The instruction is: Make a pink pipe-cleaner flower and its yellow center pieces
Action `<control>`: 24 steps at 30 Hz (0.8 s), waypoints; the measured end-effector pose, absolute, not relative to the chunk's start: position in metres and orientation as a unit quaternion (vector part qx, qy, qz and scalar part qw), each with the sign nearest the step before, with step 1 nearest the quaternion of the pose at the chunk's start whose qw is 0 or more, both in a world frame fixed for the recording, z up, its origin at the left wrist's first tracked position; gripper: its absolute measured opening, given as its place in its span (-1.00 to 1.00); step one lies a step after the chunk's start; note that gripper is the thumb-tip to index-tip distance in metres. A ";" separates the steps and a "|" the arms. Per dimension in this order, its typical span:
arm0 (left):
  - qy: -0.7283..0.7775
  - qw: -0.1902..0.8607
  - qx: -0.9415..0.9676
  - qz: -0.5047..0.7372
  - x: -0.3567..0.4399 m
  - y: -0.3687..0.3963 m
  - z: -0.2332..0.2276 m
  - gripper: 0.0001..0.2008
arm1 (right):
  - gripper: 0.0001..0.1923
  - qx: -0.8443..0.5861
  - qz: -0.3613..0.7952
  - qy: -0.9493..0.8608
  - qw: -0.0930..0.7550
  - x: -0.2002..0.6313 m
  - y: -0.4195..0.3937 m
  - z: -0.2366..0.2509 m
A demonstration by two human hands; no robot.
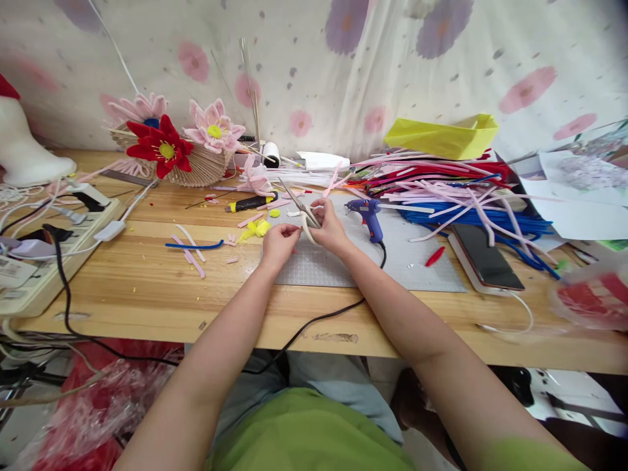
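Observation:
Over the grey cutting mat (318, 271), my right hand (330, 226) is closed on a pair of scissors (307, 212) with pale handles. Their blades point up and to the left, away from me. My left hand (280, 247) is just left of the scissor handles, its fingertips pinched together. Whatever sits in that pinch is too small to make out. Yellow scraps (255, 229) lie beside my left hand, with a small yellow disc (274, 212) behind them. A blue glue gun (367, 216) rests on the mat to the right of my right hand.
Behind the mat lies a heap of pipe cleaners (441, 180), near a phone (485, 258). Fuzzy flowers, one red (164, 150) and one pink (214, 125), stand at back left. A power strip (59, 255) is at left. A black cable (324, 318) crosses the table's front.

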State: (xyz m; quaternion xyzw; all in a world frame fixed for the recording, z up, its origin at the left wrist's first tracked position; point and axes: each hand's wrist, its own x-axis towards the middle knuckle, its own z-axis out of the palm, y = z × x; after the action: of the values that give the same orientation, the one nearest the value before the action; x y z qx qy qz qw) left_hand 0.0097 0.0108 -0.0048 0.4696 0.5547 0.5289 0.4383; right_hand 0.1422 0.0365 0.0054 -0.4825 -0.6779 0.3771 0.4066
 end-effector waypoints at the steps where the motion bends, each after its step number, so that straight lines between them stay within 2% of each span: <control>1: 0.557 0.439 0.469 0.526 0.010 0.010 -0.004 -0.89 | -0.45 -0.481 0.373 -0.679 0.410 0.142 0.037 0.005; 10: 0.551 0.466 0.440 0.534 0.010 0.014 -0.008 -0.88 | -0.51 -0.457 0.376 -0.682 0.431 0.145 0.042 -0.001; 14: 0.540 0.498 0.381 0.562 0.008 0.016 -0.005 -0.86 | -0.54 -0.513 0.296 -0.683 0.428 0.155 0.041 0.007; 18: 0.522 0.522 0.329 0.589 0.003 0.019 -0.001 -0.81 | -0.53 -0.557 0.196 -0.718 0.368 0.182 0.040 0.019; 24: 0.479 0.524 0.408 0.574 -0.003 0.023 0.000 -0.75 | -0.63 -0.523 0.162 -0.801 0.242 0.221 0.037 0.023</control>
State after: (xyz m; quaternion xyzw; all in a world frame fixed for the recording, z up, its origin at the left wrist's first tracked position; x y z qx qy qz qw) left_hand -0.0033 0.0231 -0.0004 0.4078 0.4790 0.5740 0.5242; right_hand 0.2210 0.0373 0.0227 -0.5227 -0.8014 0.1617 0.2417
